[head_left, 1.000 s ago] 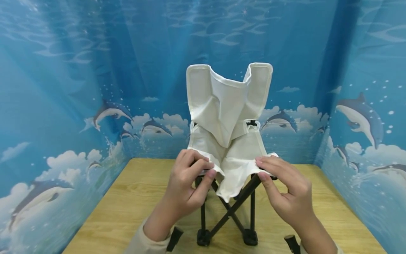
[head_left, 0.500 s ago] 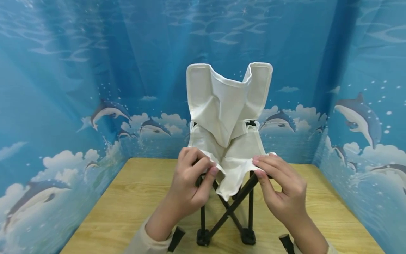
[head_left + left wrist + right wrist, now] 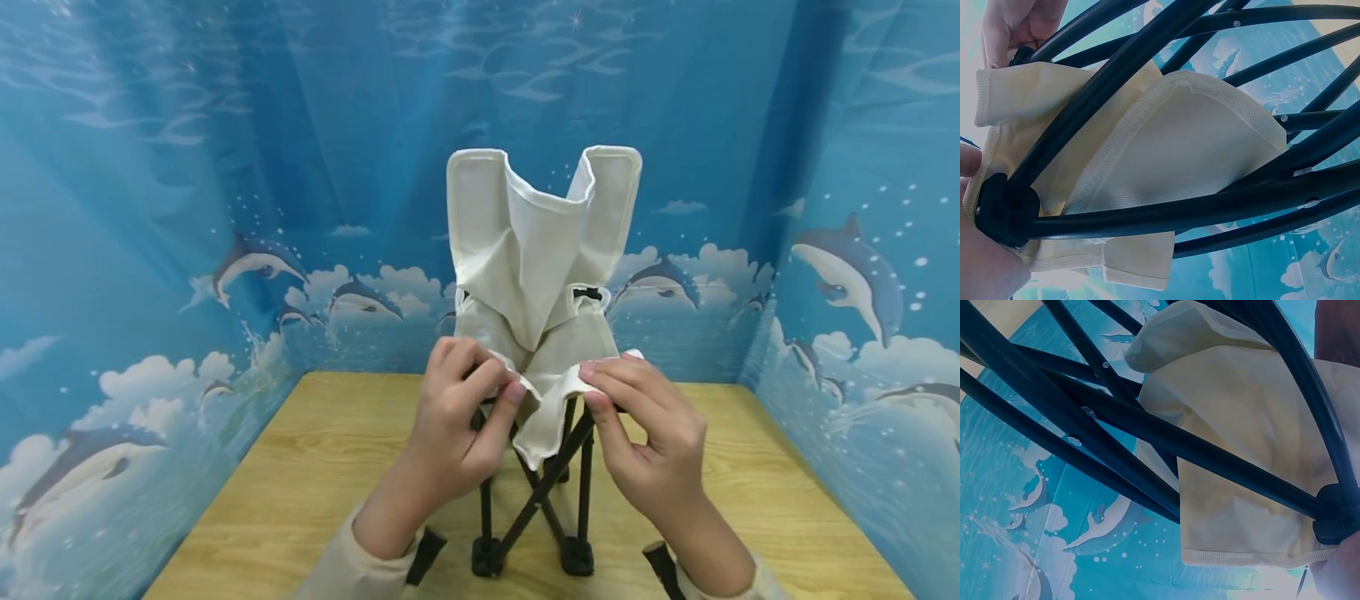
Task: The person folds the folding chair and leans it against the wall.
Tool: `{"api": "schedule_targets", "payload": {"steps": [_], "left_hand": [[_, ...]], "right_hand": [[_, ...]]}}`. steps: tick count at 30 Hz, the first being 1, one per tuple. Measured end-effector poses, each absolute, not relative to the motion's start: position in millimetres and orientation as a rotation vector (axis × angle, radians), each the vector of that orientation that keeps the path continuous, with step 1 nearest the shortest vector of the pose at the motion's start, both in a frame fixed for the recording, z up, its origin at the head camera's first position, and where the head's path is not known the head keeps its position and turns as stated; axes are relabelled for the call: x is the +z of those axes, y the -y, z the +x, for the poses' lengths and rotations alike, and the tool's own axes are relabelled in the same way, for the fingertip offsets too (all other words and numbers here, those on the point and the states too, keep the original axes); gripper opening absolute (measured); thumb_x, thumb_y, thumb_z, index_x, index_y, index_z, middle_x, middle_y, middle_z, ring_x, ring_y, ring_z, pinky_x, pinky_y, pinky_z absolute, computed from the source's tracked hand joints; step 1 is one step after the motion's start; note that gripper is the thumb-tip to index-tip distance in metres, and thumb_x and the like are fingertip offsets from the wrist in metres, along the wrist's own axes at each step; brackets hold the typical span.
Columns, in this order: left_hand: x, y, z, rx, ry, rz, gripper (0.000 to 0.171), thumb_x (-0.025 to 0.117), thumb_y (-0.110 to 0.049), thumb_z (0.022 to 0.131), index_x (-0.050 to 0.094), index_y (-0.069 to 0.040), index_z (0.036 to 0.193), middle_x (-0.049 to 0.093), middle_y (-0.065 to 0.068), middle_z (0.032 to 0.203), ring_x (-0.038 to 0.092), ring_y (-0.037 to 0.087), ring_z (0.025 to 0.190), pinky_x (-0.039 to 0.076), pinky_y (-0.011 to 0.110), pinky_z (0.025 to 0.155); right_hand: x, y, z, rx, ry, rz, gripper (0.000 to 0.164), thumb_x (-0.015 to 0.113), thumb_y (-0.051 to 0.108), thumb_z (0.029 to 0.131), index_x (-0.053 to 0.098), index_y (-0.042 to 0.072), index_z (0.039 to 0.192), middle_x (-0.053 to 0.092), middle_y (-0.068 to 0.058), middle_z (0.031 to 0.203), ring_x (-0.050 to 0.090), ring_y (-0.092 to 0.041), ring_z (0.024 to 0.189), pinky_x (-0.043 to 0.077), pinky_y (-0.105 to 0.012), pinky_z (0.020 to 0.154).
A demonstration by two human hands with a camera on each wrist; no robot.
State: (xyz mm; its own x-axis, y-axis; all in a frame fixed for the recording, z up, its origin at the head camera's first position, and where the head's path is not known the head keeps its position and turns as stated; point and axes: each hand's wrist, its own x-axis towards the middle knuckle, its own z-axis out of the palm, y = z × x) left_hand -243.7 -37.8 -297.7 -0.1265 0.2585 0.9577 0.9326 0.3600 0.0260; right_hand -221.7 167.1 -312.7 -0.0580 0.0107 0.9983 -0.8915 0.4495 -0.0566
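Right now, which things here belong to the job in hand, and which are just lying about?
In the job:
- white fabric, pinched by both hands
- black frame under it
- left hand
- right hand

Just surroundings:
- table
- dolphin backdrop

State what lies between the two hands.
In the head view, the drooping front of the white seat fabric lies between the left hand and the right hand; crossed black legs show below it.
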Motion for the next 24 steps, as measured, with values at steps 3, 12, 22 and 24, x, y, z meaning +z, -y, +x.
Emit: {"api": "schedule_targets", "payload": {"steps": [3, 12, 22, 24], "left_hand": [[-296, 35, -244, -0.834, 1.621, -1.091, 0.018, 0.065, -0.005, 0.096, 0.061, -0.013, 0.080, 0.049, 0.001, 0.082, 0.047, 0.019, 0.080, 0.038, 0.040, 0.085], [-295, 26, -245, -0.830, 1.593, -1.097, 0.015, 0.065, -0.004, 0.095, 0.067, -0.013, 0.084, 0.052, 0.000, 0.083, 0.048, 0.017, 0.078, 0.041, 0.039, 0.086], [-292, 19, -244, -0.840, 1.565, -1.086, 0.010, 0.066, -0.003, 0.093, 0.068, -0.011, 0.088, 0.054, 0.000, 0.083, 0.048, 0.017, 0.078, 0.042, 0.039, 0.085], [-292, 18, -244, -0.846, 1.561, -1.082, 0.009, 0.065, -0.004, 0.094, 0.068, -0.011, 0.089, 0.056, 0.001, 0.085, 0.049, 0.017, 0.078, 0.042, 0.039, 0.085]], "right_hand": [[-312, -164, -222, 0.905, 1.436, 0.836, 0.032, 0.071, 0.022, 0.104, 0.081, -0.007, 0.094, 0.078, -0.022, 0.091, 0.076, -0.019, 0.100, 0.051, -0.033, 0.114], [-311, -159, -224, 0.897, 1.442, 0.841, 0.033, 0.069, 0.024, 0.105, 0.081, -0.006, 0.095, 0.078, -0.021, 0.092, 0.074, -0.026, 0.097, 0.056, -0.029, 0.104], [-308, -152, -224, 0.915, 1.429, 0.849, 0.033, 0.068, 0.023, 0.105, 0.080, -0.006, 0.095, 0.078, -0.021, 0.094, 0.074, -0.027, 0.098, 0.056, -0.025, 0.102], [-307, -150, -224, 0.917, 1.425, 0.853, 0.033, 0.068, 0.023, 0.105, 0.080, -0.006, 0.095, 0.078, -0.020, 0.094, 0.074, -0.028, 0.098, 0.056, -0.026, 0.102]]}}
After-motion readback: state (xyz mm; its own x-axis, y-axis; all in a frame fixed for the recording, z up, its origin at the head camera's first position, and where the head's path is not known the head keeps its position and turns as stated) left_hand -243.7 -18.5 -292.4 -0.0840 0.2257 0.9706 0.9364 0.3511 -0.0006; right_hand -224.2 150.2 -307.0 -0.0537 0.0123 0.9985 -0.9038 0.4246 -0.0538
